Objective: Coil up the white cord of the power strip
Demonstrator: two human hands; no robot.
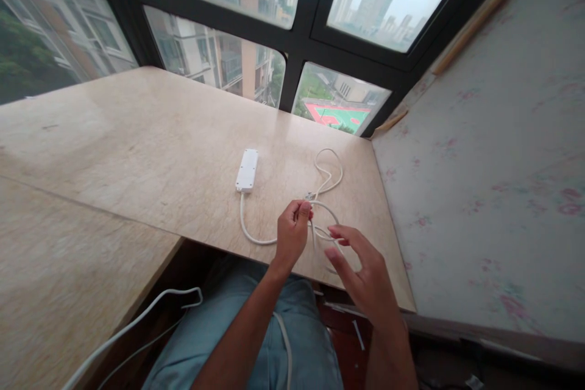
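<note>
A white power strip [247, 170] lies on the marble-look ledge, small dark screw spots showing on its upper face. Its white cable [250, 236] curves down and to the right, into my left hand [292, 231]. That hand is closed around the cable where several strands bunch together. My right hand [363, 271] is just to the right, thumb and fingers apart, beside the loose loops; nothing is visibly gripped in it. Beyond the hands, a thinner part of white cord [341, 166] loops on the ledge.
Another white cable [137, 318] hangs over the left slab [55, 280], and a length of cable [287, 347] crosses my lap. A flowered wall [484, 195] bounds the right side. Dark-framed windows [292, 42] stand behind the ledge [150, 140].
</note>
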